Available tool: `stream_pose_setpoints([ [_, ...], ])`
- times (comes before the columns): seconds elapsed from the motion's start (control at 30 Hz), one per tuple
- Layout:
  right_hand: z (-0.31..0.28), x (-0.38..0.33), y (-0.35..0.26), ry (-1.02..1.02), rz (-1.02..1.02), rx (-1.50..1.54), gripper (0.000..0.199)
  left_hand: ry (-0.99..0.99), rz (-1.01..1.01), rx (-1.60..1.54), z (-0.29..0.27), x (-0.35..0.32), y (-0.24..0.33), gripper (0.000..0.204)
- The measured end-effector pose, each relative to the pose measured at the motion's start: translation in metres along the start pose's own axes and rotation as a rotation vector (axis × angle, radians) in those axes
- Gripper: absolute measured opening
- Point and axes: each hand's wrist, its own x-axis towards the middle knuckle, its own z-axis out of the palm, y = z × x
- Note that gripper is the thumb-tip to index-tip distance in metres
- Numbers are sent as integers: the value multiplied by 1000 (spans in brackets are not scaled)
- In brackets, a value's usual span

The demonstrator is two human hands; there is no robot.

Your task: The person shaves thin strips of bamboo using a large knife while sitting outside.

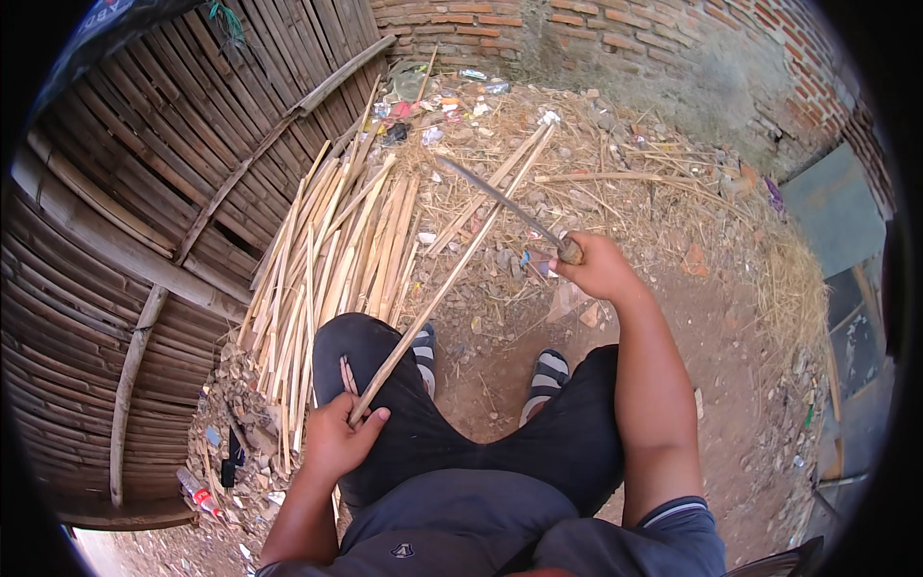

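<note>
My left hand (pixel 344 435) is closed around the near end of a long bamboo strip (pixel 461 262), which slants over my left thigh and away to the upper right. In my right hand (pixel 598 267) is the wooden handle of a long-bladed knife (pixel 508 204). Its blade points up and to the left, and in the picture it crosses over the strip; whether the two touch I cannot tell. Left of my left knee lies a pile of split bamboo strips (pixel 332 260). Another strip (pixel 495 183) rests on the ground beside the held one.
A bamboo slat wall (pixel 115 250) rises at the left, a brick wall (pixel 625 43) at the back. Straw and shavings (pixel 663 192) cover the ground, with litter (pixel 437 106) near the far corner. A plastic bottle (pixel 197 492) lies at lower left; grey panels (pixel 832 207) stand at right.
</note>
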Motion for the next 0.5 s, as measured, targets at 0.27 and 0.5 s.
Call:
stream_pose_setpoints([
  [0.27,34,-17,-47,-365,-451,-147,42,-5,-28,-33,1,-1,-1,31],
  [0.5,10,1,-10,-184,-177,23,40,21,-10,2,1,-2,1,35],
])
